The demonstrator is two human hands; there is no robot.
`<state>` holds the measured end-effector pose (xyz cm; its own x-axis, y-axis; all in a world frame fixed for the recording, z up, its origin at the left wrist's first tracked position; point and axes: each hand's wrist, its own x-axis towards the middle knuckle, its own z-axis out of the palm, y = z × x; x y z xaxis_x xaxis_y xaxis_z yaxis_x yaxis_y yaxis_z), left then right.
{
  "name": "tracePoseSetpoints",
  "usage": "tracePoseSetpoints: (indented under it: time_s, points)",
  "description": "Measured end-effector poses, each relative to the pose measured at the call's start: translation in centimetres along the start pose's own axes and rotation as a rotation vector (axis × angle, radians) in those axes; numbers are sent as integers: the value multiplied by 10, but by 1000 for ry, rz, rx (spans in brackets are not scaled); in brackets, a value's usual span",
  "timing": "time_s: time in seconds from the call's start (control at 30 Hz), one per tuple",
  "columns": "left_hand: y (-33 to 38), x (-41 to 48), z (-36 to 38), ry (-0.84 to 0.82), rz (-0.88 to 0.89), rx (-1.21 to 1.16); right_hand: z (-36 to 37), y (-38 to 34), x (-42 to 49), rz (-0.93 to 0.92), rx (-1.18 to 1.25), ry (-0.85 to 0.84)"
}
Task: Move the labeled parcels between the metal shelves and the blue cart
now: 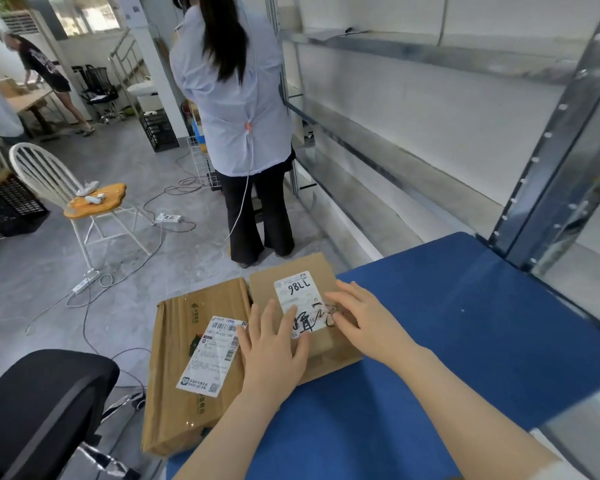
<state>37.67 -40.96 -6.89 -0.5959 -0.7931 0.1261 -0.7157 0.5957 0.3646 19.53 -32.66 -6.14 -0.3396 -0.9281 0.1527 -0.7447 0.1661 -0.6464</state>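
Resting flat on the small labeled parcel (pixel 262 289) at the blue cart's (pixel 465 323) 10 o'clock edge, left hand (pixel 271 344) and right hand (pixel 364 318) show straight, slightly spread fingers, with a bigger parcel (pixel 174 358) just beside it at 8 o'clock.

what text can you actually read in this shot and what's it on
"98LL" as it appears, probably 7786 seen upside down: handwritten on the white label of the smaller parcel.
Black marker scrawl lower on that label: not readable.
"15H-...-L02-160", middle blurred: shipping label on the larger parcel.
Fine print on both labels and the green box print: too small to read.
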Motion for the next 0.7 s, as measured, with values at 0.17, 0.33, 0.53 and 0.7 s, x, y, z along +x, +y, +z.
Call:
tracePoseSetpoints:
  time_s: [0.17, 0.33, 0.53, 0.7]
  points:
    - [77, 22, -14, -18, 170, -51, -79, 17, -62, 110, -36, 133]
    - [210, 10, 3, -108, 465, -190, -183, 51, -174, 301, -149, 372]
    - [380, -86, 49, -360, 825, -352, -283, 72, -362, 578, -233, 646]
    - [494, -186, 69, -461, 1093, -404, -335, 70, -511, 767, -316, 771]
